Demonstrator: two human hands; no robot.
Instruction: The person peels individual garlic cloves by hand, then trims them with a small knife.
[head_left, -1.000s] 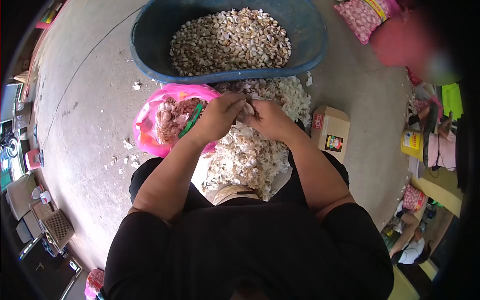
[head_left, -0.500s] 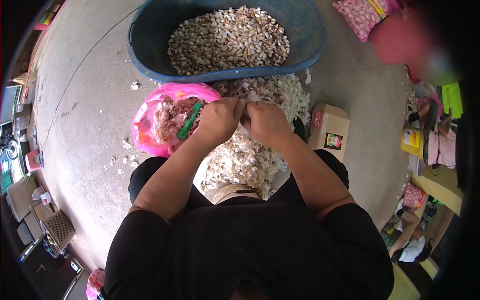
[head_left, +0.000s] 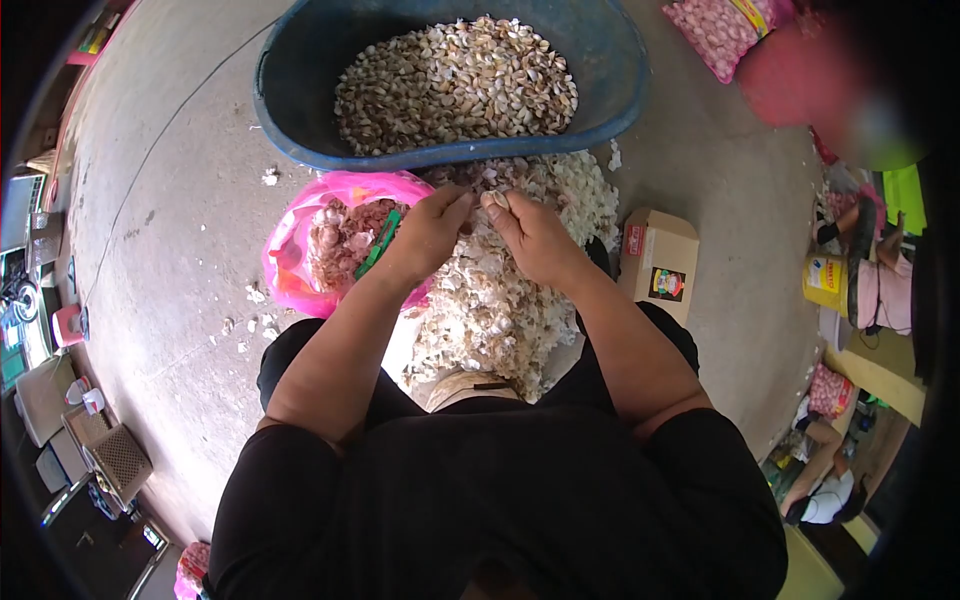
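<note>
My left hand [head_left: 432,232] is closed, its thumb and fingers pressed together over the pile of garlic skins [head_left: 495,320]; what it holds is hidden. Just beside it, my right hand [head_left: 533,238] pinches a pale garlic clove [head_left: 493,199] between thumb and forefinger. A small gap separates the two hands. Left of them lies an open pink plastic bag [head_left: 285,265] with garlic bulbs [head_left: 330,240] and a green-handled tool [head_left: 378,246] on top. Beyond the hands, a large blue tub [head_left: 610,70] holds many garlic cloves [head_left: 455,85].
A cardboard box [head_left: 655,258] stands right of the skins. Scraps of skin dot the concrete floor [head_left: 180,250] at left. A filled pink sack [head_left: 715,38] lies at upper right. Other people sit at the far right, near a yellow bucket [head_left: 826,282].
My hands have moved slightly apart. The pale clove now shows at my right fingertips. The view has shifted slightly.
</note>
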